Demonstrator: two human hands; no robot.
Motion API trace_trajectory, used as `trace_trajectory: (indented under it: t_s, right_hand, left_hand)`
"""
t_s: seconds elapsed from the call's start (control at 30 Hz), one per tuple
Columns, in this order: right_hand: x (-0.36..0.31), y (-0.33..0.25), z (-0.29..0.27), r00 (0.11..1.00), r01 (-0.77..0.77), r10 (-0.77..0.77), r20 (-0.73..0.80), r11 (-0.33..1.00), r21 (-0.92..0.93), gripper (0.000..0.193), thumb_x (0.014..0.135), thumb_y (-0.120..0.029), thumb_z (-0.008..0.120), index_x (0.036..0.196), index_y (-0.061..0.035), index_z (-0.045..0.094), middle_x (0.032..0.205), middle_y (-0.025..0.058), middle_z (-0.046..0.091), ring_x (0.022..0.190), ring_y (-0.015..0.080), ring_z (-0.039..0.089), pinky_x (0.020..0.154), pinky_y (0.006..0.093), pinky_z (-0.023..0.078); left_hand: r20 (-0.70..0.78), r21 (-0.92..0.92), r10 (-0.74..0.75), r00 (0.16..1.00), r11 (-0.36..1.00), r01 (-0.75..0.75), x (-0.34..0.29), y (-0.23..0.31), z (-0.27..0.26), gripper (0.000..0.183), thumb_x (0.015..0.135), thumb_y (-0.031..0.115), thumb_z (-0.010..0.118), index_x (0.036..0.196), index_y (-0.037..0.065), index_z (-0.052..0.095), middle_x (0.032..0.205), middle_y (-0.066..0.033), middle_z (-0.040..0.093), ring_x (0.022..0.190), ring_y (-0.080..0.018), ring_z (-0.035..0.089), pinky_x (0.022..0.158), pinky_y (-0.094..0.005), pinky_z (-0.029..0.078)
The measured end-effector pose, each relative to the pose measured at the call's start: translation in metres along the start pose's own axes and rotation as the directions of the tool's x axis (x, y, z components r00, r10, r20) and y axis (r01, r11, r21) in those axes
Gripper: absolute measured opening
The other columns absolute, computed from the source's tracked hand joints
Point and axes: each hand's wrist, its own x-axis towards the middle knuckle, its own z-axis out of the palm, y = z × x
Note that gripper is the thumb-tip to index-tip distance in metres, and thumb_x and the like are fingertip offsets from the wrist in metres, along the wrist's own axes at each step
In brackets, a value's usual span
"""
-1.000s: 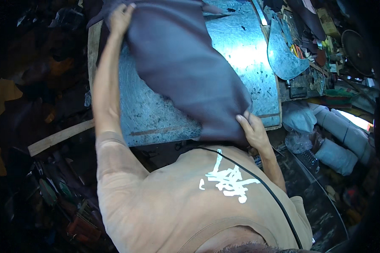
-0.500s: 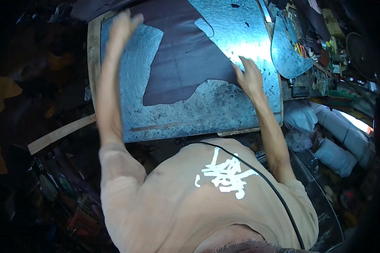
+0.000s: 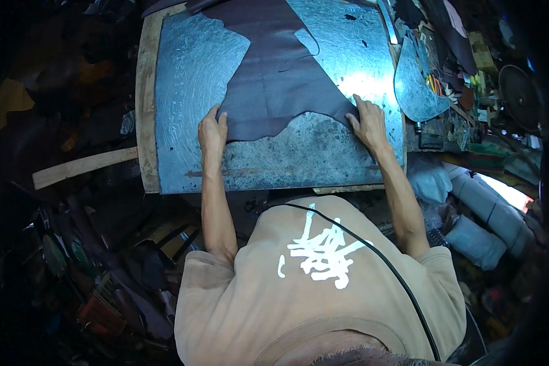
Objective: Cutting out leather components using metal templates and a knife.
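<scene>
A large irregular piece of dark brown leather (image 3: 274,91) lies across the metal-topped table (image 3: 189,73), its wide end toward me and its far end running out at the top. My left hand (image 3: 212,134) rests beside its near left corner, fingers stretched forward and thumb at the leather's edge. At the near right corner is my right hand (image 3: 369,127), its thumb touching the leather's tip and its fingers spread over the metal. A thin dark strand (image 3: 311,46) curls at the leather's right edge.
Wooden strips (image 3: 146,110) edge the table on the left, and a loose-looking slat (image 3: 85,168) juts out there. Tools and scraps crowd the right side around a rounded grey sheet (image 3: 418,91). Wrapped rolls (image 3: 476,241) and plastic bags (image 3: 430,177) sit below. A black cable (image 3: 402,287) crosses my shirt.
My left hand has come from the far left of the table down to the leather's near left corner. My right hand stays by the right corner. The view has shifted slightly.
</scene>
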Motion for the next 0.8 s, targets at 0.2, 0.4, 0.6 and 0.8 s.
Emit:
trace_trajectory:
  t_s: [0.2,0.4,0.6,0.8]
  right_hand:
    - [-0.012,0.031,-0.009,1.000,0.025,-0.028,0.003,0.929,0.368,0.026,0.092,-0.015,0.058,0.115,-0.0073,0.068,0.102,0.0195,0.070,0.095,0.0384,0.066,0.083,0.0434,0.051]
    - [-0.055,0.053,-0.007,0.998,0.060,-0.064,0.006,0.955,0.289,0.024,0.089,-0.012,0.060,0.109,-0.0069,0.071,0.098,0.0191,0.070,0.091,0.0362,0.067,0.081,0.0428,0.052]
    - [-0.067,0.049,-0.025,0.992,0.119,-0.118,-0.052,0.992,0.029,0.021,0.086,-0.008,0.060,0.104,-0.0052,0.071,0.094,0.0161,0.068,0.089,0.0352,0.064,0.080,0.0441,0.050]
    - [-0.006,0.121,-0.020,0.925,-0.040,0.021,-0.379,0.998,-0.041,0.033,0.084,-0.018,0.065,0.114,-0.0053,0.065,0.107,0.0203,0.064,0.100,0.0380,0.061,0.085,0.0503,0.048]
  left_hand:
    - [0.124,-0.152,0.040,0.992,0.988,-0.021,-0.025,-0.009,-0.012,0.039,0.092,0.018,0.062,0.125,-0.002,0.061,0.117,-0.0264,0.065,0.110,-0.0369,0.064,0.096,-0.0386,0.048]
    - [0.250,0.027,0.036,0.968,0.999,-0.044,-0.075,-0.008,-0.009,0.037,0.091,0.017,0.064,0.125,0.003,0.062,0.117,-0.0256,0.065,0.111,-0.0399,0.062,0.093,-0.0392,0.049]
    - [0.193,0.479,0.340,0.920,0.786,-0.391,-0.059,0.043,0.026,0.055,0.091,0.036,0.063,0.135,0.005,0.054,0.147,-0.0273,0.039,0.137,-0.0437,0.035,0.110,-0.0519,0.030]
    - [0.206,0.393,0.540,0.816,0.718,-0.575,0.019,0.095,0.160,0.081,0.093,0.061,0.047,0.146,0.001,0.038,0.155,-0.0256,0.026,0.146,-0.0429,0.017,0.117,-0.0556,0.012]
